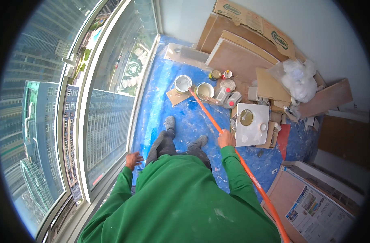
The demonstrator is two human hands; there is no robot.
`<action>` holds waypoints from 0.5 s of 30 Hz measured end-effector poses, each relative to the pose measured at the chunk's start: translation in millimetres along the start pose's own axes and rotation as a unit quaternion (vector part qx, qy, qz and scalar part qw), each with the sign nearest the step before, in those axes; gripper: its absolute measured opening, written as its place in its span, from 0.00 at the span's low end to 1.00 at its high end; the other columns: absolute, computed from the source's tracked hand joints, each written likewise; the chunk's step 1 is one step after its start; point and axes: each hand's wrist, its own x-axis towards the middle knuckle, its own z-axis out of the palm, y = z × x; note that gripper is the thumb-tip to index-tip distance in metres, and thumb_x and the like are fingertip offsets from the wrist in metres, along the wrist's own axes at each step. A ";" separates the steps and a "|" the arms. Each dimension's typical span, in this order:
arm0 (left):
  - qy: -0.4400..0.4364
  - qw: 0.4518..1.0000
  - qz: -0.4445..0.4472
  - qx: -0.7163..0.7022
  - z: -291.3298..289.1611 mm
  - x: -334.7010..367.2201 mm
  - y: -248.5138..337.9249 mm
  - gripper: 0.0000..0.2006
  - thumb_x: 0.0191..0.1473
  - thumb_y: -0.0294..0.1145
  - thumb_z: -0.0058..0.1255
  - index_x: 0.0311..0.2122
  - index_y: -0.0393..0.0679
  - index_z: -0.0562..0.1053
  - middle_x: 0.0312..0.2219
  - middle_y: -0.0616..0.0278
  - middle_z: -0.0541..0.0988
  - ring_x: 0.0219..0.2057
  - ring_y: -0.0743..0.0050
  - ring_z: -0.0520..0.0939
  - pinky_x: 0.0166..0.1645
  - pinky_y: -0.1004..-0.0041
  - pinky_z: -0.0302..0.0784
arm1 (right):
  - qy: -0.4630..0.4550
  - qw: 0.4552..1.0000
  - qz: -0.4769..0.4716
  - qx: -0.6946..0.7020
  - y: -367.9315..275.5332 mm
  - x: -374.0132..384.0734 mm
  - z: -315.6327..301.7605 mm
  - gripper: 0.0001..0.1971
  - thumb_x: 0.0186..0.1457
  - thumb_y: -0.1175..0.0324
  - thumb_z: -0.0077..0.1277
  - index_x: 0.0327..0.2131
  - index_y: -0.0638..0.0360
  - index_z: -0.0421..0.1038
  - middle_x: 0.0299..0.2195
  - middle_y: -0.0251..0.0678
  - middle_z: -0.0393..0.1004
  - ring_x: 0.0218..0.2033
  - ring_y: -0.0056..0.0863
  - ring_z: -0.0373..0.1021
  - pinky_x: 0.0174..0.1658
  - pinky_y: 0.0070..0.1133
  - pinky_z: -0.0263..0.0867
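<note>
My right hand [226, 139] is wrapped round a long orange pole [250, 174]. It slants from beside my right arm up to two paint buckets, where its far tip ends. One bucket [183, 84] holds light grey or white paint and stands on a cardboard piece [177, 97]. The other bucket [204, 90], with pale contents, stands just right of the tip. What is on the pole's tip cannot be made out. My left hand [133, 160] hangs beside the window frame, fingers apart and holding nothing.
Tall windows [112, 101] run along the left. Blue sheeting [185, 117] covers the floor. White jugs with red caps [233, 99], small cans [214, 75], a white board with a round lid [252, 125], leaning panels [237, 56] and a plastic bag [299, 81] crowd the right.
</note>
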 end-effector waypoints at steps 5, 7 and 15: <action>-0.003 1.000 -0.022 -0.010 -9.6 3.2 10.3 0.23 0.55 0.44 0.44 0.47 0.34 0.67 0.40 0.46 0.77 0.36 0.55 0.80 0.37 0.60 0.74 | 0.007 1.000 0.010 0.021 1.1 -31.1 -23.2 0.13 0.51 0.62 0.51 0.41 0.52 0.72 0.34 0.45 0.75 0.38 0.46 0.71 0.41 0.37 0.66; -0.007 0.999 -0.037 0.003 -15.7 15.5 14.0 0.23 0.55 0.45 0.44 0.47 0.35 0.67 0.40 0.47 0.77 0.36 0.57 0.80 0.36 0.61 0.74 | 0.022 0.999 0.023 0.035 -7.1 -25.6 -5.2 0.11 0.51 0.63 0.50 0.38 0.54 0.72 0.32 0.46 0.75 0.37 0.47 0.71 0.40 0.38 0.66; -0.027 0.998 -0.006 0.053 -16.3 34.0 37.7 0.24 0.55 0.44 0.42 0.50 0.33 0.66 0.41 0.44 0.76 0.36 0.54 0.80 0.36 0.59 0.74 | -0.025 0.988 0.052 0.145 28.0 -64.5 12.0 0.11 0.51 0.62 0.48 0.37 0.53 0.74 0.33 0.47 0.75 0.38 0.49 0.70 0.39 0.38 0.65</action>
